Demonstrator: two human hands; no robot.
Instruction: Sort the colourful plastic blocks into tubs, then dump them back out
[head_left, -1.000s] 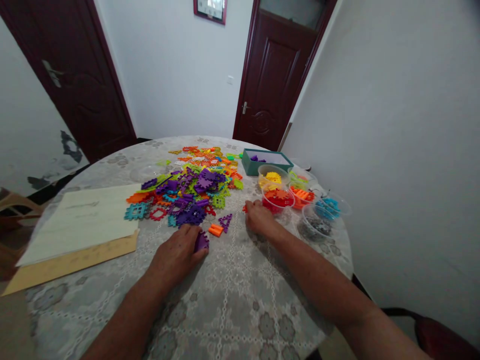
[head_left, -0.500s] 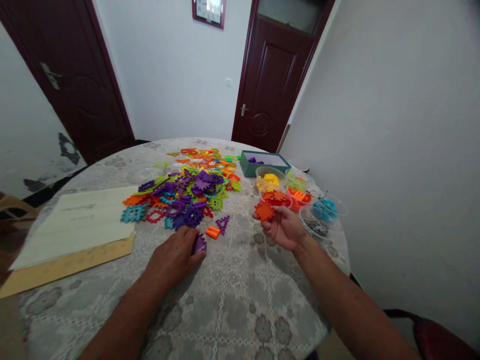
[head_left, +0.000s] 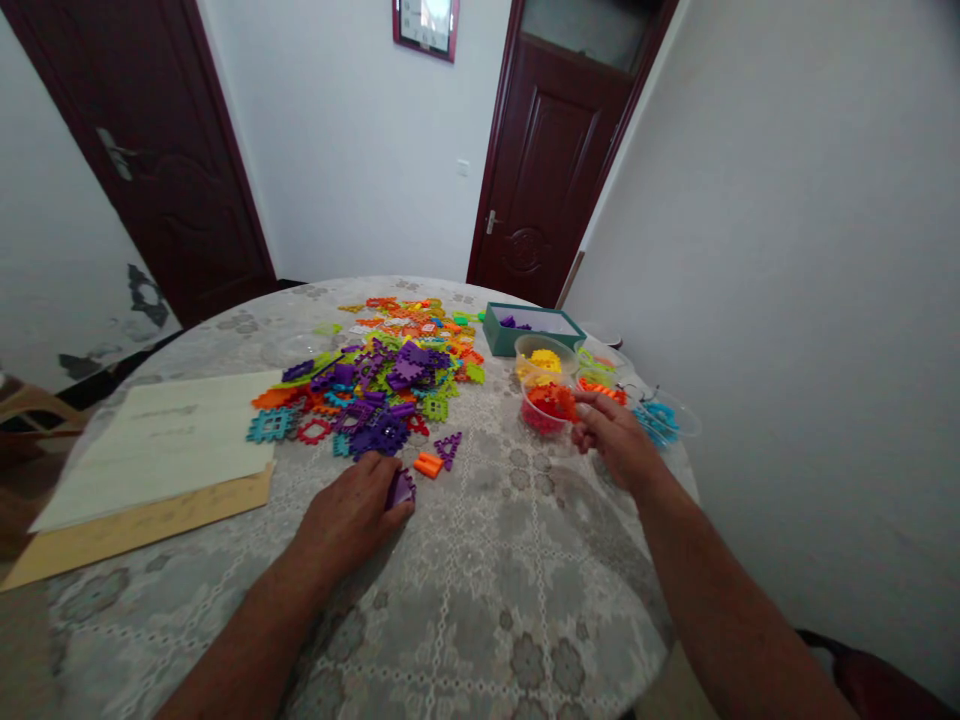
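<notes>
My left hand (head_left: 365, 503) rests on the table with its fingers closed around a purple toothed building piece (head_left: 403, 488). Just beyond it lie an orange hinge-like piece (head_left: 428, 464) and a purple triangle piece (head_left: 448, 450). On the other side, my right hand (head_left: 611, 430) pinches an orange toothed square (head_left: 568, 402) by its edge, over the right side of a clear bowl of red pieces (head_left: 543, 420). Part of the square blends with the red pieces, so its outline is hard to make out. A heap of purple, green and orange pieces (head_left: 375, 390) spreads across the middle.
Behind the red bowl stand a clear bowl of yellow pieces (head_left: 544, 362) and a green box (head_left: 498, 333) with purple pieces. Farther right are clear containers with orange pieces (head_left: 604, 388) and blue pieces (head_left: 657, 424). Pale sheets (head_left: 161, 440) over brown cardboard lie at left.
My right hand has moved right with the orange square, from in front of the red bowl to its right side. My left hand has stayed in place on the purple piece.
</notes>
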